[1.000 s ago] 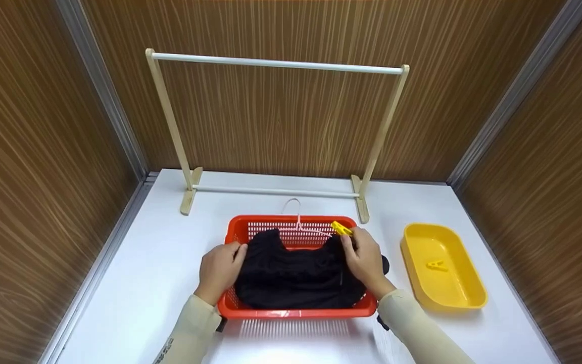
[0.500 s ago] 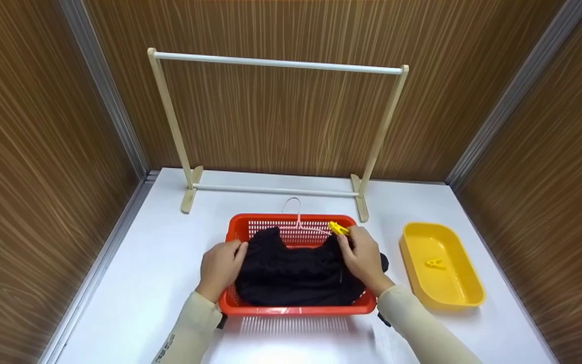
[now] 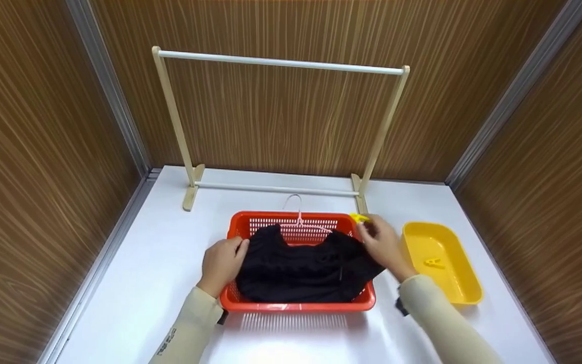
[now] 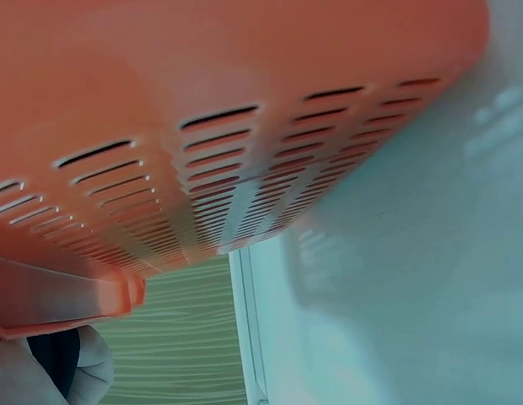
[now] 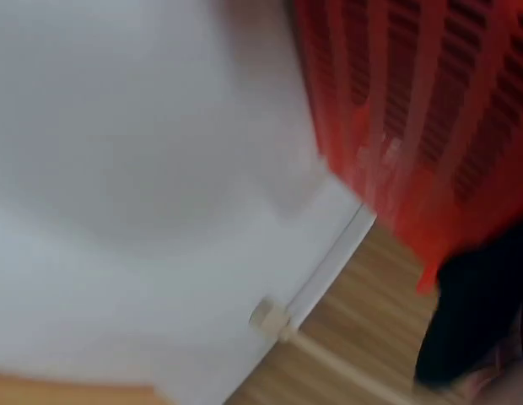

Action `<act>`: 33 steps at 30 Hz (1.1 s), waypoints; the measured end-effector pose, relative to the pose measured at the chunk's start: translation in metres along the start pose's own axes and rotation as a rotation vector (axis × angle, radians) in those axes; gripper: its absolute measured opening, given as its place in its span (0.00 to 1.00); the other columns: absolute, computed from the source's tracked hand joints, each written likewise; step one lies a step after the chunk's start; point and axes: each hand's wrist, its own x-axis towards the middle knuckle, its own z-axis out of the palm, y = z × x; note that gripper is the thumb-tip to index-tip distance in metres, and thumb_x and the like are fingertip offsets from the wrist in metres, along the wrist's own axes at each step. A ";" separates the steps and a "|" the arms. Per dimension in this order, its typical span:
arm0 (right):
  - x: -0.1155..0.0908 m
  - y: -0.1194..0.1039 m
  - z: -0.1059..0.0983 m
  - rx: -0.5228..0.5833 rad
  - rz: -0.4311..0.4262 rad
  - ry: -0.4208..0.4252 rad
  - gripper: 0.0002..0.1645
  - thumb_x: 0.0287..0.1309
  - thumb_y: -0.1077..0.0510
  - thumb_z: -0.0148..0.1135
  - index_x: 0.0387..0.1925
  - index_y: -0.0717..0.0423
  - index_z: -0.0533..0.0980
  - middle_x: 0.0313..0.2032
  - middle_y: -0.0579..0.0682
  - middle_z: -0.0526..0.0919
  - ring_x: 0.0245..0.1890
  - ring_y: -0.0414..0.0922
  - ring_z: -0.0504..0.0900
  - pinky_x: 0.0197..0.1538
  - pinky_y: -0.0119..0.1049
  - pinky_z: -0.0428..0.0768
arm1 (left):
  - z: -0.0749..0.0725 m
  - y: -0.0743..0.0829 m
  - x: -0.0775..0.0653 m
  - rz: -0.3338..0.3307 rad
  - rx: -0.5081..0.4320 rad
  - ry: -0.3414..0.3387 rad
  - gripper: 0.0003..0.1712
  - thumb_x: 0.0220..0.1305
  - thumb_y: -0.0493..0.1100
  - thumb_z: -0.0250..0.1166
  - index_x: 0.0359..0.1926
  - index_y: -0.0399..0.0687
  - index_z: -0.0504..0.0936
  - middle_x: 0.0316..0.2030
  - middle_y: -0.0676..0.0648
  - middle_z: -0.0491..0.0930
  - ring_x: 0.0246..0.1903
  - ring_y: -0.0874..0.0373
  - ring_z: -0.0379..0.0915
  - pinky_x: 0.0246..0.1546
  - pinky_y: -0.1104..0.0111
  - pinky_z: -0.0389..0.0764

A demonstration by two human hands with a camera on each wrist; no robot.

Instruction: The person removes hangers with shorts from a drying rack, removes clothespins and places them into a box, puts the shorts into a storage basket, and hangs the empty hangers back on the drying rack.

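A black garment (image 3: 296,273) lies spread across the red basket (image 3: 298,307), with a pink hanger (image 3: 299,220) at its neckline. At the basket's left side my left hand (image 3: 223,263) pinches the garment's left edge; the left wrist view shows black cloth (image 4: 57,359) between thumb and finger. My right hand (image 3: 383,245) pinches a yellow clothespin (image 3: 359,218) just beyond the basket's back right corner. In the right wrist view the garment's black cloth (image 5: 477,308) hangs past the basket edge; the fingers there are mostly cut off.
Behind the basket stands a rack with a white top bar (image 3: 281,62) and wooden feet. On the right is a yellow tray (image 3: 465,283) with another yellow clothespin (image 3: 434,263) in it. Wood-grain walls (image 3: 281,126) enclose the white table (image 3: 139,273).
My right hand has moved right with the clothespin, away from the garment's right shoulder, and the cloth there now stretches outward to the right. My left hand keeps its hold.
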 end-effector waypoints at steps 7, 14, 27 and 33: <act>0.003 0.041 -0.063 -0.234 0.042 -0.065 0.17 0.65 0.63 0.64 0.55 0.63 0.79 0.38 0.57 0.83 0.33 0.51 0.80 0.39 0.45 0.79 | -0.001 0.001 -0.001 0.001 0.015 0.004 0.24 0.75 0.49 0.62 0.19 0.54 0.68 0.14 0.53 0.64 0.18 0.51 0.70 0.22 0.60 0.67; -0.001 0.073 -0.117 -0.393 0.336 -0.336 0.26 0.71 0.57 0.58 0.66 0.64 0.70 0.57 0.68 0.79 0.53 0.64 0.80 0.60 0.63 0.75 | 0.000 0.001 0.000 0.002 0.008 0.003 0.24 0.75 0.49 0.62 0.20 0.54 0.68 0.14 0.53 0.64 0.18 0.52 0.68 0.22 0.61 0.66; -0.014 0.090 -0.134 -0.465 0.475 -0.513 0.18 0.71 0.60 0.61 0.57 0.65 0.77 0.52 0.64 0.81 0.45 0.58 0.78 0.63 0.64 0.72 | 0.002 0.002 0.000 0.000 -0.004 -0.004 0.24 0.75 0.50 0.62 0.20 0.54 0.68 0.14 0.54 0.62 0.17 0.55 0.66 0.22 0.62 0.64; -0.010 0.083 -0.124 -0.486 0.402 -0.438 0.15 0.71 0.58 0.60 0.53 0.65 0.78 0.47 0.63 0.83 0.41 0.56 0.79 0.61 0.63 0.75 | 0.002 0.001 0.000 0.006 0.002 0.009 0.24 0.74 0.49 0.62 0.19 0.54 0.68 0.14 0.53 0.63 0.18 0.52 0.69 0.22 0.61 0.65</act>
